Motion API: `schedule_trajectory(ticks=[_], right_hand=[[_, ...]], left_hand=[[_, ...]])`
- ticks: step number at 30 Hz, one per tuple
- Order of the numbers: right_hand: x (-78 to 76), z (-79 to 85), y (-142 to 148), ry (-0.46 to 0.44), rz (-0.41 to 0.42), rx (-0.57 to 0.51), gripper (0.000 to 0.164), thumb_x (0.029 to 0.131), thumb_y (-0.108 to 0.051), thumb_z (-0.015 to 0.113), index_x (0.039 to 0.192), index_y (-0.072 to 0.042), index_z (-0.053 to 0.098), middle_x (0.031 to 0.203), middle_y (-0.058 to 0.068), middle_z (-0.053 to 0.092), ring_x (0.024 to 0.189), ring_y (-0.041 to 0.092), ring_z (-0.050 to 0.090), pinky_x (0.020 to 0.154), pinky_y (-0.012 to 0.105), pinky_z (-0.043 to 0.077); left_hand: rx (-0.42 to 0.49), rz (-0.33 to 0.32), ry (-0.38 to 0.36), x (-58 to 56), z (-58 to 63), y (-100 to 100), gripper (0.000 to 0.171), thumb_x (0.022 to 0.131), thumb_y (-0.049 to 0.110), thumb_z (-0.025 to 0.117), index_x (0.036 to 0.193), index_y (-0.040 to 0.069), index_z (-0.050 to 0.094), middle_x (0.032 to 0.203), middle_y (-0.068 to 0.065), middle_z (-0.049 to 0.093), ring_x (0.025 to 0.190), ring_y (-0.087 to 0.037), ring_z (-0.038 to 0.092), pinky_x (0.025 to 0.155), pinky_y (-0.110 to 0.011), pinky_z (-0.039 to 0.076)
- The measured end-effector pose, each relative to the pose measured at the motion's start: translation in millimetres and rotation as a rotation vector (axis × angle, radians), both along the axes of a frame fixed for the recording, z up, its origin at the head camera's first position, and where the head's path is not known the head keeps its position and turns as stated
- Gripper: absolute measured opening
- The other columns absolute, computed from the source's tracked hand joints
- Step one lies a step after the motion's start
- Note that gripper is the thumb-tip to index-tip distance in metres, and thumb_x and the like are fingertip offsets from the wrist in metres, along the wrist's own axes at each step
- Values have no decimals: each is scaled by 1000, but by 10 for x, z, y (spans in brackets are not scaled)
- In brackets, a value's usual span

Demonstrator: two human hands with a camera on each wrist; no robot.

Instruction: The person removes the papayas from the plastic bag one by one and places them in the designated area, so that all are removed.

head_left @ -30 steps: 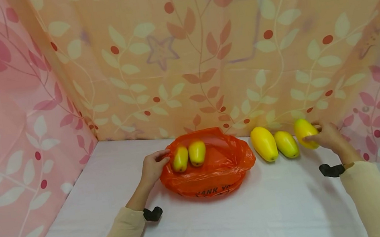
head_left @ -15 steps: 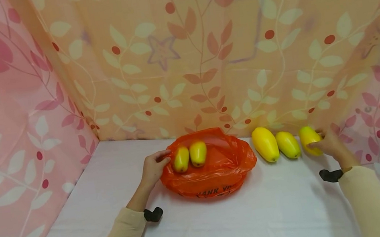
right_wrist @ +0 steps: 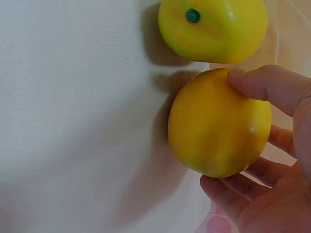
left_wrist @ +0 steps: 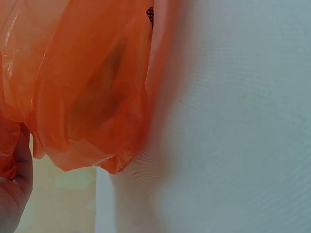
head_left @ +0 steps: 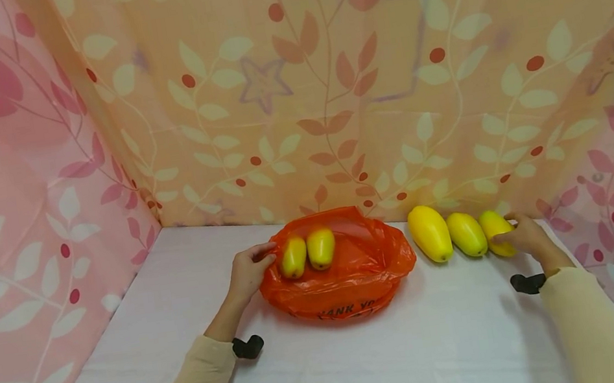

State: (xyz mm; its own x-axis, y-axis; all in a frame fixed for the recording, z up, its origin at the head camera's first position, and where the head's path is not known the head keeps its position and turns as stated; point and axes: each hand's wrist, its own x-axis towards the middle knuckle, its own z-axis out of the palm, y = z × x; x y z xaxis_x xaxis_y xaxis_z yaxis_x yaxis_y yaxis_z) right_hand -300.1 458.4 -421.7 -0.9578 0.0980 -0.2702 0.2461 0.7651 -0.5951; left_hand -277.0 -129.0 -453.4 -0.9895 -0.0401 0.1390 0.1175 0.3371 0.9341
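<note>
At the left rim of an open red plastic bag (head_left: 350, 287), my left hand (head_left: 247, 272) pinches the film between thumb and fingers. In the left wrist view the bag (left_wrist: 92, 82) hangs in folds from that hand (left_wrist: 19, 184). Two yellow-green papayas (head_left: 293, 259) lie side by side in the bag's left part. My right hand (head_left: 530, 237) grips another papaya (head_left: 498, 233) at the right end of a row. The right wrist view shows thumb and fingers around this papaya (right_wrist: 218, 124), close over the white surface, with the neighbouring papaya (right_wrist: 214, 29) just beside it.
A larger yellow papaya (head_left: 429, 234) and a smaller greener papaya (head_left: 467, 234) lie right of the bag. All stand on a white-covered table (head_left: 361, 367). A floral curtain (head_left: 278, 156) closes the back, and pink curtains (head_left: 23, 225) rise at the sides.
My right hand has lowered its papaya and moved it left, up against the end of the row. The left hand and the bag have stayed in place.
</note>
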Motion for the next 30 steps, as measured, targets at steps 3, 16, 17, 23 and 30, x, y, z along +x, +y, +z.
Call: schedule_trajectory(ticks=[3,16,17,23,30], right_hand=[[2,-8,-2,-3,1,12,93,88,-36,68,145,14,15,144,43,22,124,58,29,107,71,27],[42,40,24,-10,1,15,96,90,-50,62,147,12,16,143,42,23,124,57,31,105,72,30],[51,49,20,-8,-2,14,96,90,-50,61,147,12,16,144,42,23,124,57,30,105,72,30],[116,84,35,27,5,11,93,93,-52,57,147,12,17,142,43,23,121,57,31,102,72,34],[174,81,90,58,3,23,90,95,-50,54,146,14,15,143,44,21,122,59,31,99,72,36]], left_hand=[[4,-4,-7,2,-8,0,29,90,6,66,119,1,69,121,-19,67,117,-31,61,101,-44,51],[5,-17,-22,-18,5,-12,30,92,7,65,120,2,68,123,-19,67,120,-31,59,102,-43,50],[2,-16,-22,-18,5,-13,30,92,7,65,121,2,68,123,-19,67,120,-31,59,102,-43,50],[0,-15,-26,-12,-2,-7,29,92,7,64,121,2,68,123,-19,66,120,-31,59,102,-44,50],[-1,-20,-24,-10,11,-5,30,92,7,65,120,1,68,123,-20,66,120,-31,59,102,-44,50]])
